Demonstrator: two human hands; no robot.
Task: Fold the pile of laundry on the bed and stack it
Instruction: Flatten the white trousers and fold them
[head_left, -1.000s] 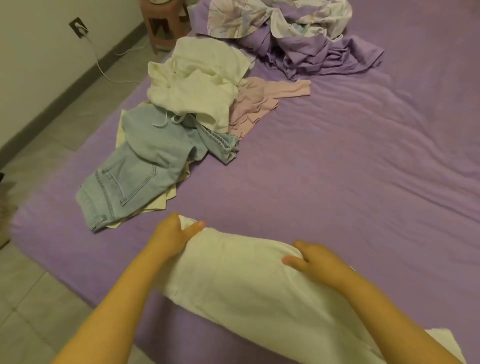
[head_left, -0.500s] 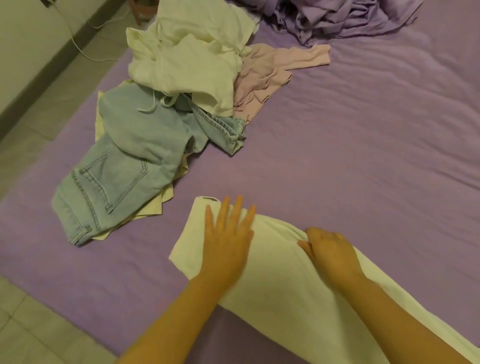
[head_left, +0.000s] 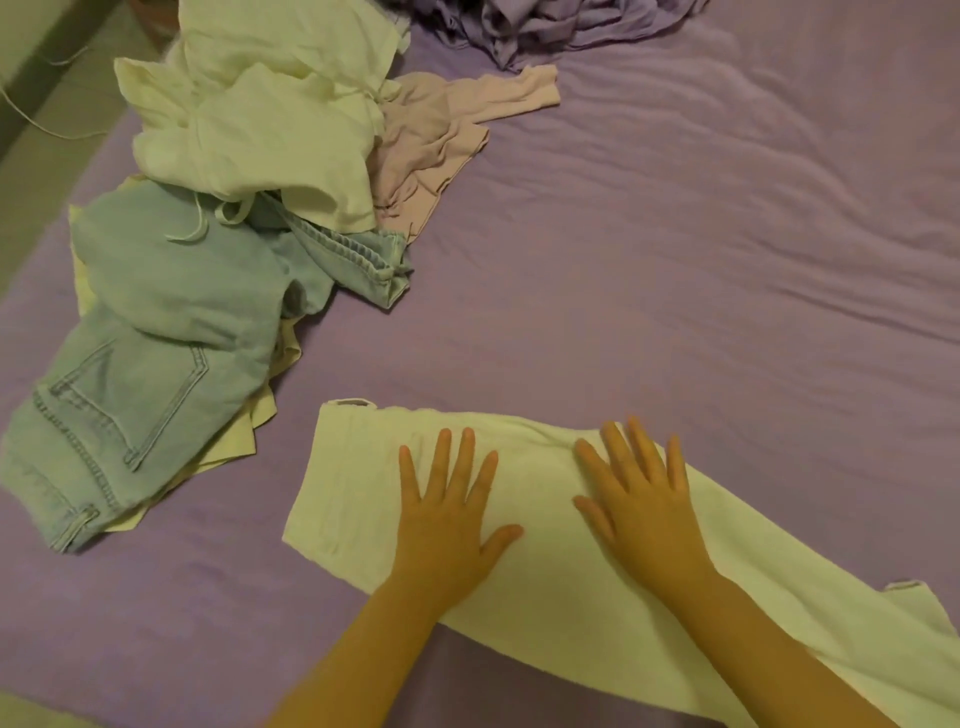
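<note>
- Bed (head_left: 675, 270): purple sheet, lightly wrinkled, carrying everything I note below. Its far edge and right side run out of frame.
- Pile (head_left: 249, 197): unfolded laundry at upper left, well apart from my hands. Jeans (head_left: 140, 374) on the near side, cream top (head_left: 270, 119) above, pink top (head_left: 436, 135) beside it, a yellow piece mostly buried under the jeans. How many items lie underneath I cannot tell.
- Purple bedding (head_left: 561, 26): bunched at the top edge, cut off; not clearly part of the laundry.
- Cream trousers (head_left: 363, 478): laid flat in a long band at the near edge, waistband end to the left, leg end running off lower right and partly hidden by my forearms.
- Handling, in my judgement: light, soft, limp cloth; it will crease and slide on the sheet. Best taken by pinching the waistband corners or the leg hem, not the middle.
- Left hand (head_left: 447, 514): flat, fingers spread, pressing the trousers.
- Right hand (head_left: 644, 504): likewise flat and spread on the trousers, gripping nothing.
</note>
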